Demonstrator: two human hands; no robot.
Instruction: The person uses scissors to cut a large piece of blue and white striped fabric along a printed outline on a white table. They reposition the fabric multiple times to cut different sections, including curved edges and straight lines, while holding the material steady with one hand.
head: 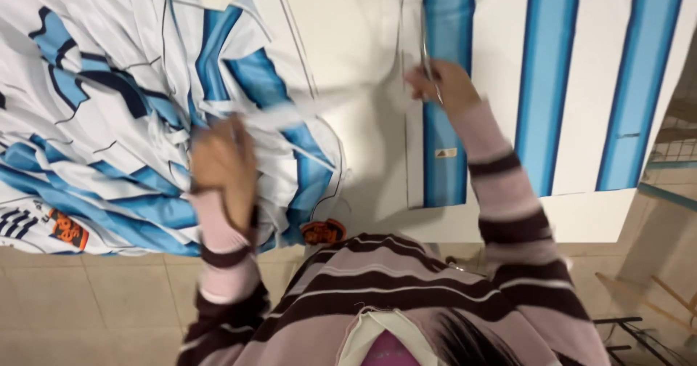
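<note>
White fabric printed with sky-blue stripes (552, 83) covers the table (581, 217) in front of you, lying flat on your right side, with a small tag-like patch on one stripe near its lower edge. Only the head view is given, and it looks straight down over your striped pink-and-brown sweater.

Your right hand (446, 86) rests on the flat sheet at the edge of one blue stripe, fingers curled around a pair of scissors (428, 61). The thin metal blades point away from you along the stripe's edge. The picture is blurred there, so you cannot tell whether the blades are parted.

Your left hand (223, 164) is raised over the left part of the table, fingers closed on a long white strip of fabric (319, 108). That strip runs tight from your left hand across to just beside your right hand and the scissors.

Under and beyond your left hand lies a heap of cut pieces (109, 112), white with blue and dark markings, crumpled and overlapping, some hanging over the near table edge. An orange-and-black patch shows at that edge, close to your left forearm.

Beige floor tiles (94, 301) show below the table, and part of a dark wire rack (639, 333) stands at your lower right.
</note>
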